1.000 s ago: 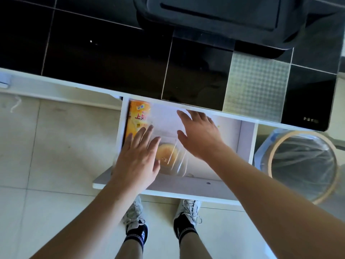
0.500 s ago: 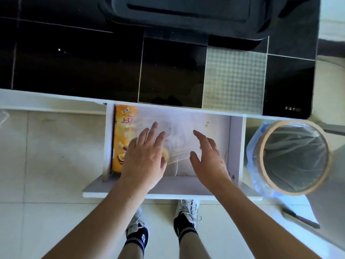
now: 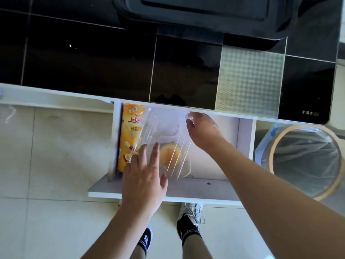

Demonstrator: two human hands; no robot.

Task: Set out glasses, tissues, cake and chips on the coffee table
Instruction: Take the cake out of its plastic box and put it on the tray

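A clear plastic container point(image 3: 166, 126) with a yellow cake point(image 3: 170, 154) inside sits tilted in the open white drawer point(image 3: 214, 186). My right hand point(image 3: 201, 131) pinches the container's far right corner, fingers curled. My left hand point(image 3: 143, 176) lies against its near left side with straight fingers, the thumb at the near edge. An orange chips box point(image 3: 128, 135) lies along the drawer's left wall, partly hidden by the container and my left fingers. No glasses or tissues are in view.
The drawer sticks out from under a glossy black table top point(image 3: 93, 58) bearing a dark tray point(image 3: 205, 14). A round bin point(image 3: 306, 161) with a plastic liner stands to the right. My feet point(image 3: 188, 221) stand on pale floor tiles below the drawer front.
My right hand went from the container's near right side to its far right corner and took hold. The container has tipped up, and my left hand slid toward its near left edge.
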